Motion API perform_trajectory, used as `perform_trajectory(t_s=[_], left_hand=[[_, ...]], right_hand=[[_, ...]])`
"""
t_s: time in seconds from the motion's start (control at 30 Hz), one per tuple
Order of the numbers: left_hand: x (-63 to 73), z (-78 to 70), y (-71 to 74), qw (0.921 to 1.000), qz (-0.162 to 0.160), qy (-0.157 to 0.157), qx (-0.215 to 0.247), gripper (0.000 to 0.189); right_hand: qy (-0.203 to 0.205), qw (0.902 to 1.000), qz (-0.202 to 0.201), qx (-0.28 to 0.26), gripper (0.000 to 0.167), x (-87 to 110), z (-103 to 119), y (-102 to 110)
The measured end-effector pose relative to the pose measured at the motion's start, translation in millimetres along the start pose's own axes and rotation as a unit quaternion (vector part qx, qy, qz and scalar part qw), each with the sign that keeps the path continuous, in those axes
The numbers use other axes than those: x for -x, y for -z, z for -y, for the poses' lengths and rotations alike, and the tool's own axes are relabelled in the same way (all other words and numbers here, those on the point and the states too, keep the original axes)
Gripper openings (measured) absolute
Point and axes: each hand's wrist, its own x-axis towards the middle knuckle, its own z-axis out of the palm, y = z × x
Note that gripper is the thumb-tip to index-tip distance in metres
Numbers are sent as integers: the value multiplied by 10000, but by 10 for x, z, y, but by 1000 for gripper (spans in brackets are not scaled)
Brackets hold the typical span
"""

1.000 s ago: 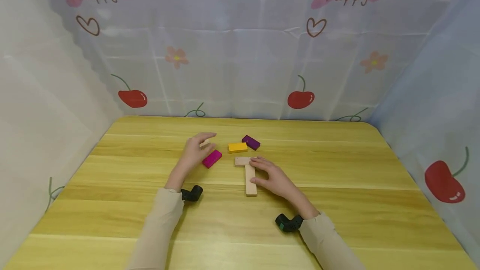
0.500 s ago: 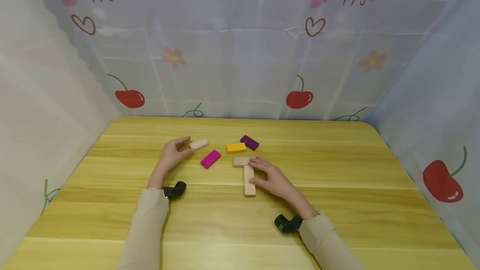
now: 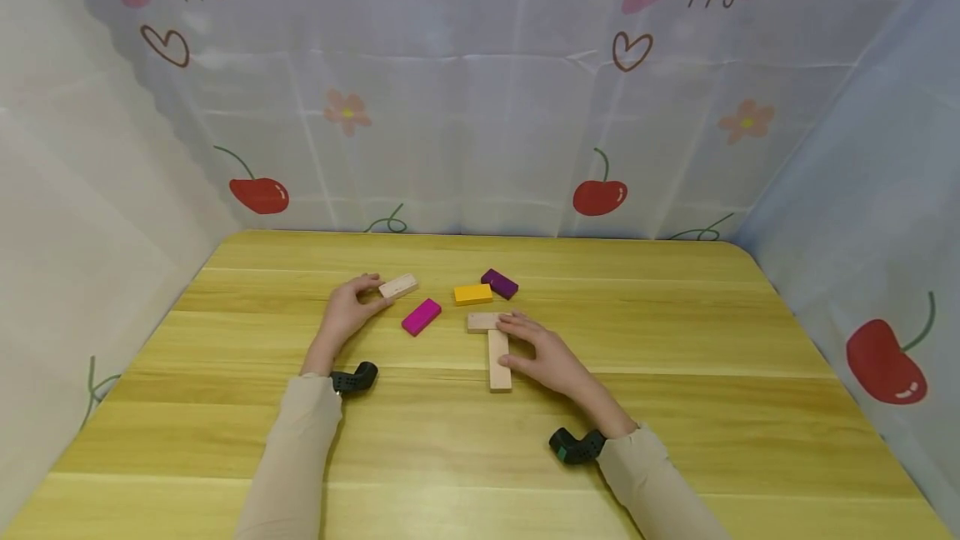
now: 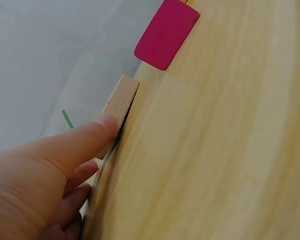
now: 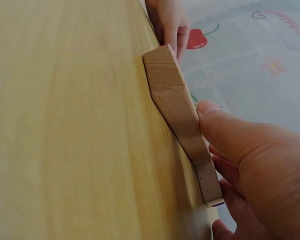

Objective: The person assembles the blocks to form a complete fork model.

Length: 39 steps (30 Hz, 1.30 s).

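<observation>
My left hand (image 3: 347,309) pinches a pale wooden block (image 3: 398,286) at its left end, low at the table. In the left wrist view its thumb lies along the side of that block (image 4: 122,96). Two more pale blocks form a T-like shape: a crosswise block (image 3: 482,322) at the far end of a lengthwise block (image 3: 499,362). My right hand (image 3: 551,358) rests at their right side, thumb touching the lengthwise block and fingertips over the crosswise block's right end. In the right wrist view the thumb meets the lengthwise block's edge (image 5: 172,100).
Between the hands lies a magenta block (image 3: 422,317). Behind the wooden pair, a yellow block (image 3: 473,295) sits close to a purple block (image 3: 500,283). A printed curtain (image 3: 465,123) rises at the far edge of the wood-grain table (image 3: 675,315).
My left hand has moved left from beside the magenta block and now pinches the pale block, which was hidden behind it at first. My right hand has stayed at the two wooden blocks.
</observation>
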Motion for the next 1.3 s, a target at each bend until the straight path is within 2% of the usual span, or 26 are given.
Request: perform_trajectory(t_s=[0.2, 0.37, 0.5, 0.67, 0.73, 0.93, 1.0, 1.13, 1.3], left_hand=[[29, -4, -7, 9984, -304, 70, 467, 40], [34, -41, 15, 9927, -345, 291, 1114, 39], [52, -99, 37, 9806, -424, 751, 1760, 42], [79, -161, 43, 9634, -649, 1198, 2311, 40], [85, -175, 43, 9570, -705, 1284, 2505, 37], [109, -242, 95, 9301, -682, 1391, 3331, 35], [122, -276, 128, 9259, -688, 1421, 3433, 36], [176, -370, 178, 9280, -574, 1434, 3390, 38], [344, -573, 119, 9356, 197, 1178, 3322, 40]], right_hand=[[-2, 10000, -2, 17, 55, -1, 4, 0], [-13, 10000, 3, 11, 55, 0, 17, 10], [-14, 10000, 10, 0, 55, 2, 26, 16], [-42, 10000, 26, -31, 55, 10, 27, 13], [-51, 10000, 37, -52, 55, 13, 28, 12], [-43, 10000, 11, -61, 55, -3, 35, 13], [-22, 10000, -20, -78, 55, -8, 36, 13], [-1, 10000, -32, -90, 55, 5, 34, 7], [4, 9999, 1, -121, 55, 33, 46, 9]])
